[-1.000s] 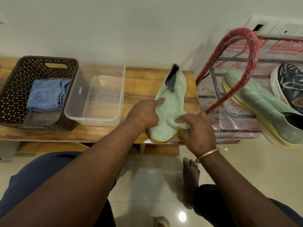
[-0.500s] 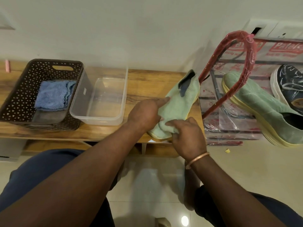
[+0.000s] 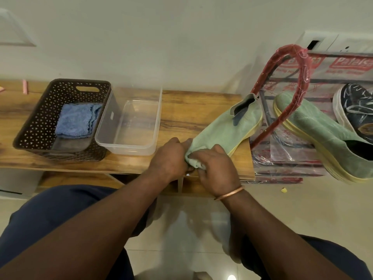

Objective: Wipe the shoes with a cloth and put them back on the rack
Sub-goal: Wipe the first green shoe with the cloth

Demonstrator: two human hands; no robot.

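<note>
Moved: shoe swung toward the bench's right edge.
Hands: my left hand and right hand clamp its toe.
Technique: steady it, wiping needs the cloth, lying in the basket.

A wooden surface ran along the wall. On it sat a brown perforated basket, a clear plastic tub just beside it, and a green shoe at the right end.
</note>
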